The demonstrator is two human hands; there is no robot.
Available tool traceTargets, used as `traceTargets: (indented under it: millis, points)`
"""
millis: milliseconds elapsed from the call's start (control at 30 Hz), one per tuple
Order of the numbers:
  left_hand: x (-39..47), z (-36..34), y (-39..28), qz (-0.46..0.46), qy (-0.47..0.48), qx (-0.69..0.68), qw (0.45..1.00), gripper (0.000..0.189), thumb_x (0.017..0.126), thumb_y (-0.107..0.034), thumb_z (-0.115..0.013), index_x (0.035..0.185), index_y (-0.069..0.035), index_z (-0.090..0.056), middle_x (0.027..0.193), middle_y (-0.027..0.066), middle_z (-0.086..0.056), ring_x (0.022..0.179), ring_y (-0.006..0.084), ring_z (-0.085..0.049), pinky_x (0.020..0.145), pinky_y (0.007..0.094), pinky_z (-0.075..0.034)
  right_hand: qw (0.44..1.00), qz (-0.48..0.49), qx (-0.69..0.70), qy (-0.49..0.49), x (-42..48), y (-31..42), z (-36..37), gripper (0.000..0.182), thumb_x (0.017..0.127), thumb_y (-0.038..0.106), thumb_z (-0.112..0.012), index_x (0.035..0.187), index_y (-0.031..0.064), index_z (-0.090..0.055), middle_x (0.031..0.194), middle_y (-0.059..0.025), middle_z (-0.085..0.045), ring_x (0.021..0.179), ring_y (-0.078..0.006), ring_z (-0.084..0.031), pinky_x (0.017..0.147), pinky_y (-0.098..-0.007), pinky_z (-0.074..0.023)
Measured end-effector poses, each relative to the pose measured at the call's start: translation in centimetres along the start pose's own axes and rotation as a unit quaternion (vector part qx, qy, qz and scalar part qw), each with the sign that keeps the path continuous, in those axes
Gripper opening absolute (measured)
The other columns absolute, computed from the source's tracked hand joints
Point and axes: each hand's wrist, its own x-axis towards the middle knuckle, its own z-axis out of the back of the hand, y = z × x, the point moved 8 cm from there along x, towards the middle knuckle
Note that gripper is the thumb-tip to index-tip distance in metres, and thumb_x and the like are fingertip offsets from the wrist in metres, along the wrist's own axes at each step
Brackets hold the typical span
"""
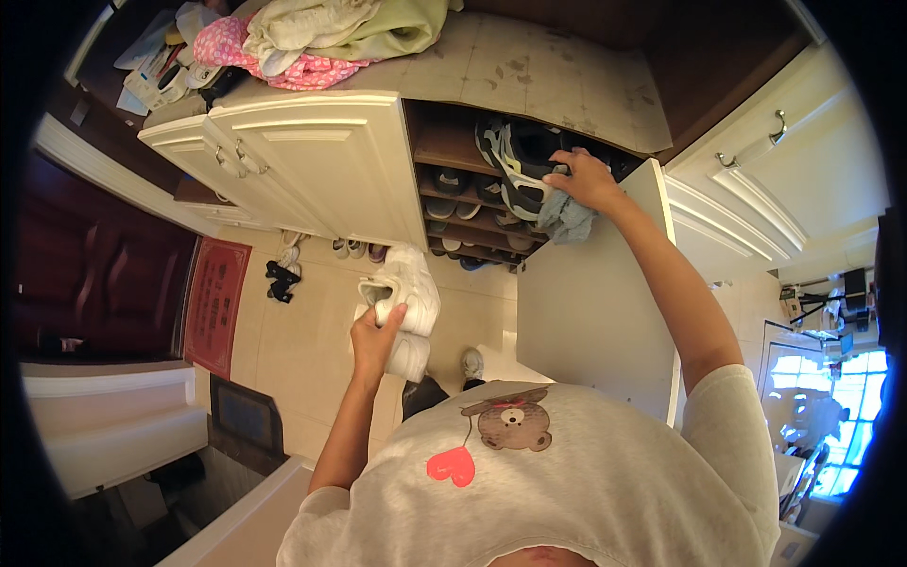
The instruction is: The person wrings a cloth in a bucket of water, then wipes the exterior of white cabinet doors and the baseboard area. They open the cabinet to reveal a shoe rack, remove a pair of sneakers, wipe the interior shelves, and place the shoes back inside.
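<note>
My left hand (375,344) grips a pair of white sneakers (411,298) by their heel ends, above the tiled floor. The two shoes are pressed together, one partly behind the other. At the opened shoe cabinet, my right hand (587,178) has a grey-blue cloth (567,216) hanging from it, bunched under the palm. Its thumb and fingertips are at a black, grey and white sneaker (521,166) that sticks out from the top shelf (450,145). Whether they press on that sneaker is hard to tell.
More shoes (450,181) line the lower shelves. An open cabinet door (592,305) stands by my right arm; another white door (319,163) is at left. Clothes (319,35) lie on the cabinet top (524,71). Several shoes (283,273) and a red doormat (216,305) are on the floor.
</note>
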Motion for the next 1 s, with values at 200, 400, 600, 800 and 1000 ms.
traceTargets:
  millis: [200,400,600,800,1000]
  points:
    - [1.1,1.3,4.0,-0.04,0.085,0.075,0.993,0.06,0.075,-0.013,-0.065,0.125,0.0,-0.035,0.102,0.0147,-0.057,0.087,0.0157,-0.056,0.075,0.0261,-0.045,0.989,0.017,-0.078,-0.127,-1.7,4.5,-1.6,0.038,0.073,0.035,-0.063,0.103,0.0127,-0.058,0.129,-0.0236,-0.033,0.079,-0.033,-0.06,0.068,-0.0362,-0.0494]
    - [1.4,2.8,4.0,-0.12,0.145,0.211,0.959,0.067,0.073,-0.026,-0.065,0.131,-0.017,-0.032,0.094,0.0198,-0.06,0.084,0.0314,-0.06,0.074,0.0351,-0.046,0.981,-0.003,-0.038,-0.192,-3.3,6.8,-1.7,0.038,0.072,0.037,-0.063,0.099,0.01,-0.06,0.129,-0.0154,-0.038,0.077,-0.0293,-0.061,0.066,-0.037,-0.0492]
    - [1.4,1.7,1.8,-0.161,0.264,0.343,0.887,0.061,0.072,-0.035,-0.063,0.127,-0.019,-0.039,0.079,0.0195,-0.061,0.072,0.0335,-0.06,0.066,0.0386,-0.046,0.979,0.009,-0.045,-0.197,-3.8,8.1,-1.7,0.038,0.071,0.035,-0.064,0.1,0.0108,-0.06,0.128,-0.0142,-0.038,0.076,-0.0296,-0.061,0.067,-0.0378,-0.0487]
    - [1.0,-0.6,-2.3,-0.232,0.322,0.445,0.803,0.07,0.071,-0.041,-0.062,0.13,-0.015,-0.032,0.07,0.0191,-0.06,0.069,0.0326,-0.06,0.062,0.0398,-0.047,0.981,0.055,-0.065,-0.176,-7.5,13.1,-3.1,0.029,0.07,0.03,-0.065,0.091,0.0104,-0.06,0.125,-0.0176,-0.039,0.064,-0.0317,-0.06,0.058,-0.0369,-0.0496]
    - [-1.0,-1.6,-6.4,-0.252,0.332,0.499,0.76,0.086,0.07,-0.039,-0.065,0.135,-0.013,-0.015,0.06,0.017,-0.057,0.058,0.0326,-0.058,0.054,0.0397,-0.045,0.989,0.122,-0.069,-0.044,-12.5,18.7,-7.4,0.027,0.068,0.026,-0.066,0.086,0.0078,-0.059,0.123,-0.0212,-0.038,0.061,-0.0293,-0.061,0.055,-0.0346,-0.0495]
